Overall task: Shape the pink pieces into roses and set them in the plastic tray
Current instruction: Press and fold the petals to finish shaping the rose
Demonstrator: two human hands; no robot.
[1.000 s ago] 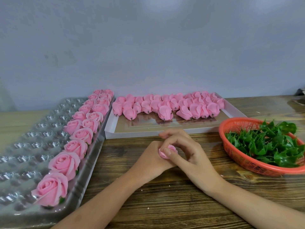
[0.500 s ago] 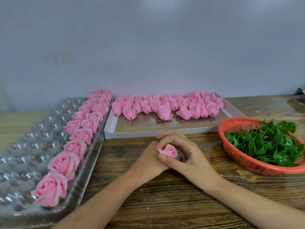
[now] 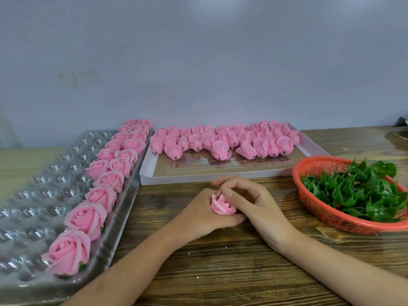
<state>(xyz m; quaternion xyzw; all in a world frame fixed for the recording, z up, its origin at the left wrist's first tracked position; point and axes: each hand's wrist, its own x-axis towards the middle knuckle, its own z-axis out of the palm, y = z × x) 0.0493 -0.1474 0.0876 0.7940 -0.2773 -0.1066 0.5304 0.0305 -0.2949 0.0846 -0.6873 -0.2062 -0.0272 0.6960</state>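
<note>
A small pink rose (image 3: 222,206) sits between both hands above the wooden table, its petals partly opened. My left hand (image 3: 202,214) grips it from below and the left. My right hand (image 3: 254,203) curls over it, fingertips touching the outer petals. The clear plastic tray (image 3: 33,195) lies at the left, with shaped pink roses (image 3: 86,218) filling the two columns along its right side. Several unshaped pink pieces (image 3: 223,142) lie in rows in a white flat box (image 3: 216,173) behind my hands.
An orange plastic basket (image 3: 320,208) full of green leaf parts (image 3: 357,191) stands at the right. The wooden table (image 3: 231,272) runs to a grey wall behind. A dark object (image 3: 403,123) shows at the far right edge.
The pink piece was covered by my right fingers a second ago. It now shows more fully, its petals opened further into a rose. Both hands stay in the same spot.
</note>
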